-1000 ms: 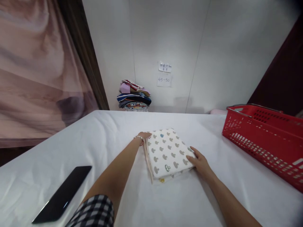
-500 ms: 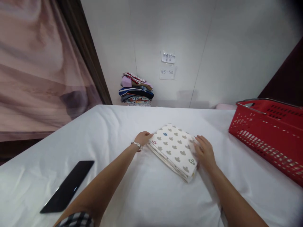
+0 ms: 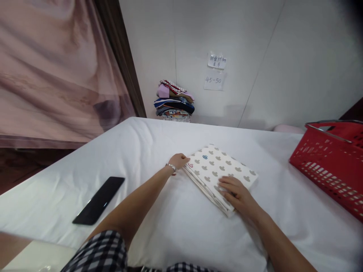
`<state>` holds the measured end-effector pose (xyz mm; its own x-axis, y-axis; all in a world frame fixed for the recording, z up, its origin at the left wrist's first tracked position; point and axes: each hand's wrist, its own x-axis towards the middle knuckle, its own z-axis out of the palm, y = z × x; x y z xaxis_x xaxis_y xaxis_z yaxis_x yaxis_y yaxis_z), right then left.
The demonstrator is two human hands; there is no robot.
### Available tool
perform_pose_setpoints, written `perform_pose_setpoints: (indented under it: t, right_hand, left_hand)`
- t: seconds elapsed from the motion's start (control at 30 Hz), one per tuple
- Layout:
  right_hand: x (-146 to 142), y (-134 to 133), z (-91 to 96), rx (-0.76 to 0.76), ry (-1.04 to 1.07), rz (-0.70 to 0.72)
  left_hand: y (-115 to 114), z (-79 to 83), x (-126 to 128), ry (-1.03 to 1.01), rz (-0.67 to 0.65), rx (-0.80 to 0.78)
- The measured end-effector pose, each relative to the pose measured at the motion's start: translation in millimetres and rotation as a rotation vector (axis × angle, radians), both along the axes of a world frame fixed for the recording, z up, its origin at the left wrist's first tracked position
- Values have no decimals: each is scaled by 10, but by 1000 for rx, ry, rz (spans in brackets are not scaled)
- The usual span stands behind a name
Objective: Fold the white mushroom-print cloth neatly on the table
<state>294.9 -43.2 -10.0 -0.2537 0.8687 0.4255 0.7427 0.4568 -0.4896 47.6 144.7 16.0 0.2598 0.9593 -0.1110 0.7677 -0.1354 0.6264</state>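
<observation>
A folded white cloth (image 3: 215, 166) printed with grey-beige mouse-head shapes, plus a blue and a red one, lies in layers on the white-covered table (image 3: 176, 219). My left hand (image 3: 179, 160), with a silver bracelet at the wrist, pinches the cloth's left corner between thumb and fingers. On top of the cloth, near its front right part, my right hand (image 3: 236, 194) rests with fingers stretched out. The underside of the cloth is hidden.
A black flat slab (image 3: 99, 200) lies at the left. At the right stands a red plastic basket (image 3: 329, 166) with a metal handle. Behind the table is a stack of folded fabrics (image 3: 174, 100) by the wall, under paper signs (image 3: 214, 81). A pink curtain (image 3: 56, 75) hangs at the left.
My right hand has moved from the cloth's right edge onto its top, toward the front. My left hand keeps the left corner. The view has turned slightly.
</observation>
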Motion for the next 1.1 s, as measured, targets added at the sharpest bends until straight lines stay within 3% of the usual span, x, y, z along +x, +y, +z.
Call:
perform_pose_setpoints:
  t: [0.2,0.57,0.77,0.87,0.93,1.1]
  right_hand:
    - [-243,-128,152,-107,-91,136]
    - [-380,-238,236,-179,-288,107]
    - [-412,-251,264,-253,-295,113]
    - [-412,-278,322,-330,-264,118]
    - [-405,-293,348,-353,-231,127]
    - [-375,-276,337,-295,-79,158]
  left_hand:
    - [-5,41,10,6,6,20]
    - [10,-34,26,126,-44,18]
    - [-54,76,242,135,-104,239]
    - [-181,-54,408,224,-282,394]
    - [-257,-176,475,326,-359,410]
    - [-291,-324,484,410,-378,415]
